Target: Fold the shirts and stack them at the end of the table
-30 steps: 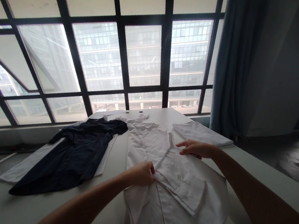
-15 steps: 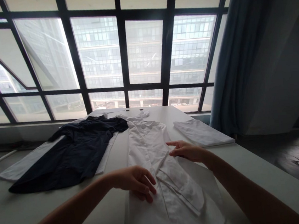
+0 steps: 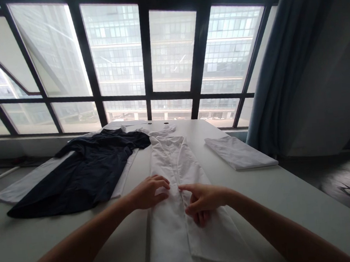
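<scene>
A white button-front shirt [image 3: 174, 239] lies lengthwise on the table in front of me, its collar toward the window. Its right side is turned inward, so a long layer runs along the front. My left hand [image 3: 150, 192] rests over the left half of the shirt, fingers apart and bent, with nothing seen in them. Across the middle line, my right hand [image 3: 205, 198] lies on the right layer. Its index finger points out along the cloth near the centre, while the other fingers curl below, partly hidden.
A dark navy shirt [image 3: 86, 178] is spread over white clothing [image 3: 30, 179] on the left. On the right lies a folded white garment [image 3: 240, 153] by the edge of the white table [image 3: 298, 201]. More white cloth [image 3: 165, 130] is at the far end, before the windows.
My right hand has come inward to the shirt's middle, and my left hand has moved farther up it. The bunched flap on the right now lies flatter and straighter.
</scene>
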`<state>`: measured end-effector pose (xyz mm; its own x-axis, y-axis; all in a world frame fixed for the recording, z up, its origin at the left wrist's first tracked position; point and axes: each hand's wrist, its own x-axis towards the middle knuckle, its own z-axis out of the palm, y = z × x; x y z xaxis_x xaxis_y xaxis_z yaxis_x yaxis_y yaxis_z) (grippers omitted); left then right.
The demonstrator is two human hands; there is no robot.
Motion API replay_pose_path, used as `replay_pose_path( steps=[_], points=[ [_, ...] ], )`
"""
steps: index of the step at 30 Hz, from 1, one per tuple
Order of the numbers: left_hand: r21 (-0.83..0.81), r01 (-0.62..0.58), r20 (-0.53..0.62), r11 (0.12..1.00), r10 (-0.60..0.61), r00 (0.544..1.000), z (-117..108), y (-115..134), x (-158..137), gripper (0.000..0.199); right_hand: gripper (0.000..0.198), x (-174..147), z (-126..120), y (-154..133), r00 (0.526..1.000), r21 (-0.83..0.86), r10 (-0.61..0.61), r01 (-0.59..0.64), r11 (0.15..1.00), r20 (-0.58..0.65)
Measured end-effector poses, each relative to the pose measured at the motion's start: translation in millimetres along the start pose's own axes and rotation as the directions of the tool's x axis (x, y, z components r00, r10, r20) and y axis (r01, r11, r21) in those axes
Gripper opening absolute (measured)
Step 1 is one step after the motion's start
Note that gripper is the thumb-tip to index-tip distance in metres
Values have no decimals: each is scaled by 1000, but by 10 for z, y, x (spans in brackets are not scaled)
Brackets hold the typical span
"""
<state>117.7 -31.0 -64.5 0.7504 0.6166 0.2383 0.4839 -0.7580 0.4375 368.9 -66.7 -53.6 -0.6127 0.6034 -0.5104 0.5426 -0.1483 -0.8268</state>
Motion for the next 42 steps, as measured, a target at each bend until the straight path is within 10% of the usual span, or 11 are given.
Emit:
replay_pose_path(
  steps=[4,11,17,28,31,34,40,42],
  points=[
    [68,16,68,998,-21,997,81,-140,-7,42,81,-121,24,-62,999,-181,34,-33,983,-1],
    [45,13,201,999,-22,979,104,-151,-23,67,12,-121,-16,-57,957,-641,-290,214,737,-15],
    [-4,-31,308,1000,30,951,107,26,-90,87,7,-195,-86,-109,906,-519,-395,415,748,154],
    [14,-54,345,998,46,937,171,73,-147,88,12,-59,-29,0,935,-462,-293,354,813,200],
    [40,-59,309,997,44,950,132,61,-94,65,41,-105,-23,-10,934,-352,-169,280,893,316],
    [64,-70,246,996,52,968,80,26,32,44,74,-125,18,-31,851,-222,-12,151,963,525],
    [179,-184,164,967,155,974,36,-182,427,31,78,-1,134,-5,593,-148,166,-81,986,788],
    [262,-189,145,946,155,977,27,-312,573,34,79,21,128,-11,579,-143,149,-56,988,802]
  ],
)
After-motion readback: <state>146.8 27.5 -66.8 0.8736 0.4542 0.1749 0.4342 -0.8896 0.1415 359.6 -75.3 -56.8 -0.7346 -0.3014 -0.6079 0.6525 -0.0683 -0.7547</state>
